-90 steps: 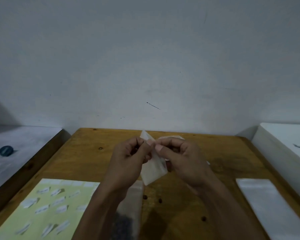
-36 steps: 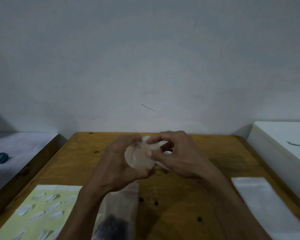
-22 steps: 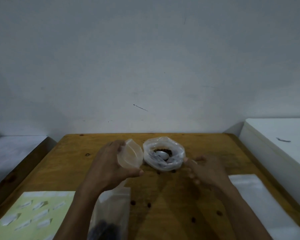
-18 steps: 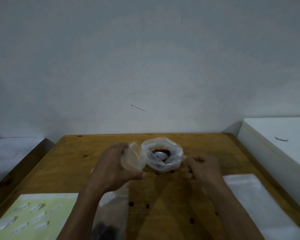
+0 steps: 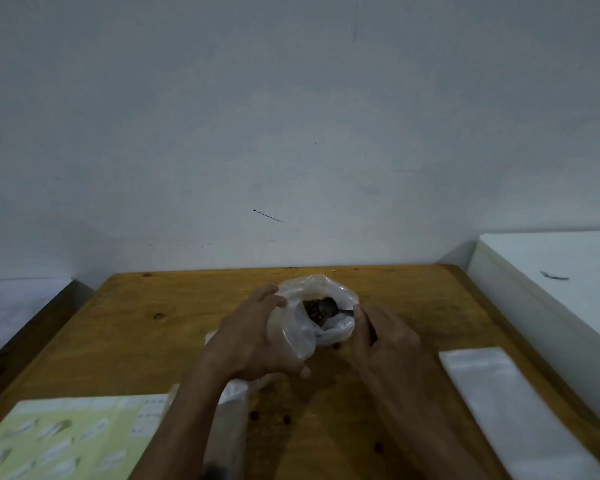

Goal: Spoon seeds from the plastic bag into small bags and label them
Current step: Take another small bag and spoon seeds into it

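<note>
Label sheet [image 5: 66, 441], pale green with rows of white stickers, lies nearest me at the left edge of the wooden table [image 5: 146, 341], with a stack of clear small bags [image 5: 520, 410] at the right and a partly filled bag [image 5: 227, 438] under my left forearm. Farther out, my left hand [image 5: 253, 337] curls around an empty small bag [image 5: 291, 334], holding its mouth open just beside the plastic bag of seeds [image 5: 326, 306] at the table's middle. My right hand [image 5: 385, 337] pinches the handle of a metal spoon [image 5: 329, 308] whose bowl rests among the dark seeds [image 5: 310, 308].
</note>
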A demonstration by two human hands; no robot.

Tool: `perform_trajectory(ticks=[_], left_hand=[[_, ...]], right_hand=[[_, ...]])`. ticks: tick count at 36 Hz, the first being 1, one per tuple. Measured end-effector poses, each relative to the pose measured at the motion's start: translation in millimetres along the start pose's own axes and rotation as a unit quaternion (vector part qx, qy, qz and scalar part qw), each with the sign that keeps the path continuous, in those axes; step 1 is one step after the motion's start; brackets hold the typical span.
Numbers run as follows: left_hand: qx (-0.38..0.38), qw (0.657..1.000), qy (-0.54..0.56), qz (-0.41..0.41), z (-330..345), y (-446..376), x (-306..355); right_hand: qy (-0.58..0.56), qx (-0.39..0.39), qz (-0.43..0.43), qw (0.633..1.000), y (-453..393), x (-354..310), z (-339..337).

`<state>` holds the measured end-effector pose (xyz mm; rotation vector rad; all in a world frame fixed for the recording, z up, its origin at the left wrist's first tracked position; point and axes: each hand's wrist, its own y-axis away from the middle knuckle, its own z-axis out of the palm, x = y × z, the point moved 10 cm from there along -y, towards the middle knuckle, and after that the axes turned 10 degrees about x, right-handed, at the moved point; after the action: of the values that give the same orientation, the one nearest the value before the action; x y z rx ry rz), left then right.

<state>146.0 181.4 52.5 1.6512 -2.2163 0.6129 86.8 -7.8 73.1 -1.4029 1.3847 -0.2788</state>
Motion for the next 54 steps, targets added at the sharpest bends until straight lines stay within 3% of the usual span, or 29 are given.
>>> perform_trajectory(ticks=[4,8,11,14,24,30,36,40,44,49,52,54], left_hand=[[0.001,1.0,-0.008,-0.001,2.0,0.6,-3.8],[0.009,1.0,0.011,0.003,2.4,1.2,-7.1],[0.022,0.999,0.025,-0.001,0.7,2.4,-9.9],[0.047,0.998,0.043,-0.012,-3.5,3.5,-14.7],[0.115,0.989,0.079,-0.055,-20.4,-1.1,-21.7],[0.135,0.983,0.094,-0.078,-26.3,-3.6,-25.1],[0.137,0.979,0.121,-0.091,-23.9,-2.5,-26.0],[0.151,0.975,0.13,-0.1,-27.7,-0.2,-28.7],[0.154,0.974,0.129,-0.1,-28.4,-0.3,-31.2],[0.139,0.978,0.122,-0.095,-22.4,-2.0,-29.9],[0.128,0.98,0.121,-0.095,-18.0,-1.6,-28.8],[0.124,0.981,0.119,-0.095,-16.4,-1.2,-27.7]], right_hand=[[-0.007,-0.027,0.216,0.976,11.2,30.5,6.2],[-0.12,-0.032,0.412,0.902,38.9,58.9,29.8],[-0.163,-0.015,0.478,0.863,45.5,67.3,32.9],[-0.182,0.015,0.489,0.853,37.1,74.1,23.4],[-0.223,0.049,0.425,0.876,-20.0,58.6,-14.3],[-0.239,0.024,0.345,0.907,-43.1,23.6,-22.6],[-0.179,-0.07,0.112,0.975,-42.0,-33.1,-12.6],[-0.147,0.034,0.032,0.988,-45.1,-35.9,-35.1],[-0.083,0.097,-0.005,0.992,-42.1,-25.7,-41.5],[-0.003,0.019,-0.053,0.998,-12.8,-9.9,-6.4],[0.002,-0.006,-0.027,1.0,2.3,-1.1,6.9],[-0.01,-0.007,0.036,0.999,6.4,8.3,9.7]])
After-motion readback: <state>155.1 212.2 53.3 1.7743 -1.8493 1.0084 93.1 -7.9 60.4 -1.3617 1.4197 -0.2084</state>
